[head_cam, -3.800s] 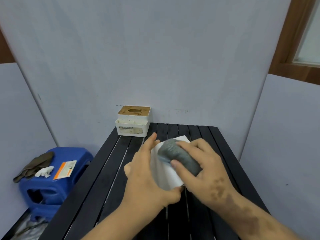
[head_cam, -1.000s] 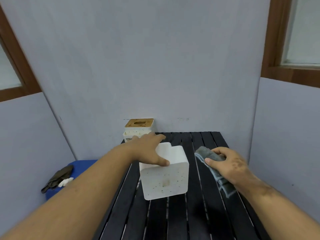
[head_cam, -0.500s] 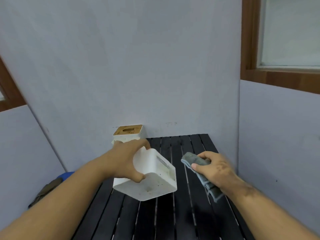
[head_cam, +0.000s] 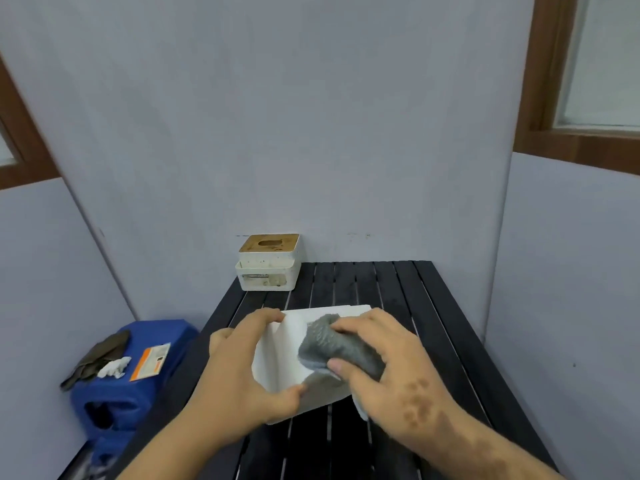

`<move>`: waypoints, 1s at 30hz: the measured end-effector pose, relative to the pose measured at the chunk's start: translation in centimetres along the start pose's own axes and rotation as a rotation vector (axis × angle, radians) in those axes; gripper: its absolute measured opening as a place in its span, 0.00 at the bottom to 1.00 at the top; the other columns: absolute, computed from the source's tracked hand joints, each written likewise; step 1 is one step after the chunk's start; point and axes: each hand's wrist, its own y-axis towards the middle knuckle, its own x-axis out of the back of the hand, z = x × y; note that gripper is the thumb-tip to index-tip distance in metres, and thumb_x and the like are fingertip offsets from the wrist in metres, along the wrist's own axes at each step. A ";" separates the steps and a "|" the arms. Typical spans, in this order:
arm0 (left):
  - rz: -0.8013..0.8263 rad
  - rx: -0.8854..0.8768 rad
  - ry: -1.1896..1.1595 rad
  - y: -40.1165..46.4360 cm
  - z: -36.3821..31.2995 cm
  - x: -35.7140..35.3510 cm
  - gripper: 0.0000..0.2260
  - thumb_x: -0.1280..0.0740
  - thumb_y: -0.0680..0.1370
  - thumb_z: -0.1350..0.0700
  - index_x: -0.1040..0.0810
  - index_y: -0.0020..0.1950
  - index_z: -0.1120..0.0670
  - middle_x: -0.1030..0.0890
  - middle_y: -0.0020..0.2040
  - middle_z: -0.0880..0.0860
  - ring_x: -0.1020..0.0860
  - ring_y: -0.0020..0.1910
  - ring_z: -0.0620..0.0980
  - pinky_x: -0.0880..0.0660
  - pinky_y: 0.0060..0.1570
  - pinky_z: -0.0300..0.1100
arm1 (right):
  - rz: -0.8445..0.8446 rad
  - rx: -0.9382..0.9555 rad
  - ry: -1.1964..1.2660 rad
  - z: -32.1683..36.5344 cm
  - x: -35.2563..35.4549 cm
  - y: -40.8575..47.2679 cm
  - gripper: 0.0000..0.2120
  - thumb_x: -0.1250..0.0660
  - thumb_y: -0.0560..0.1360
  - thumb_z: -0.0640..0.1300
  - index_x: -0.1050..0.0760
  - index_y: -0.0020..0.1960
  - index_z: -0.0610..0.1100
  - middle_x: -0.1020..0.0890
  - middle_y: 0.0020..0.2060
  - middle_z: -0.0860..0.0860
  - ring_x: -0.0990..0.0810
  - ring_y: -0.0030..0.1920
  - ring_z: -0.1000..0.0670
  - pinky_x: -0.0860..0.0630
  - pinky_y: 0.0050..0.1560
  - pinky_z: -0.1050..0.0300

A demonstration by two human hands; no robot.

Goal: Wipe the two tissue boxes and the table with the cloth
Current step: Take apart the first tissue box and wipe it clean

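Hands: two, both yours and bare. Your left hand (head_cam: pixel 242 368) grips the near tissue box (head_cam: pixel 287 355), fingers curled over its far top edge and thumb hooked at its near lower corner. Your right hand (head_cam: pixel 384 358) clutches the cloth (head_cam: pixel 332 344) and presses it against the box's upper face.
Tissue boxes: two. The near one is plain white, smooth, with rounded corners; you hold it tilted over the middle of the surface (head_cam: pixel 433 323), its lower edge close to the slats, contact unclear. The far tissue box (head_cam: pixel 268 263) stands upright at the surface's back left corner, against the wall. It is white and speckled, in two stepped tiers, with a brown wood-look lid and an oval slot in the top.
Cloth: one, grey, nubbly, bunched into a wad between your right fingers and thumb, touching the near box.
Surface: one, black, built of long parallel slats with narrow gaps.
Writing: a pale label sits on the front of the far box; its print is too small to read.
Beside the surface: one blue plastic stool (head_cam: pixel 138 375) low at the left, carrying one orange-and-white card (head_cam: pixel 150 360) with illegible print, one dark limp item (head_cam: pixel 97 358) and one small white crumpled scrap (head_cam: pixel 114 367).
Backdrop: grey panels on three sides, two brown wooden window frames at the upper corners.
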 end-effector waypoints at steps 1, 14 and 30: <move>0.007 0.011 0.005 0.0 -0.1 0.1 0.37 0.28 0.56 0.33 0.35 0.64 0.32 0.30 0.61 0.31 0.34 0.60 0.42 0.34 0.49 0.29 | -0.021 -0.012 -0.027 -1.2 0.6 0.4 0.16 0.24 0.72 0.48 0.21 0.57 0.58 0.21 0.51 0.61 0.22 0.54 0.58 0.25 0.55 0.67; 0.084 -0.005 -0.010 -0.5 -1.2 0.7 0.35 0.24 0.61 0.39 0.41 0.61 0.28 0.42 0.64 0.21 0.42 0.60 0.38 0.37 0.56 0.36 | -0.091 0.105 -0.023 -1.2 0.3 2.0 0.14 0.25 0.73 0.44 0.19 0.57 0.54 0.19 0.50 0.61 0.19 0.52 0.54 0.24 0.53 0.67; 0.136 -0.077 0.106 -1.3 -1.7 0.8 0.36 0.25 0.67 0.39 0.40 0.69 0.37 0.45 0.67 0.25 0.65 0.61 0.16 0.44 0.67 0.40 | -0.268 -0.179 0.015 -4.5 1.7 2.6 0.18 0.25 0.73 0.43 0.23 0.52 0.66 0.19 0.49 0.58 0.17 0.46 0.54 0.17 0.49 0.50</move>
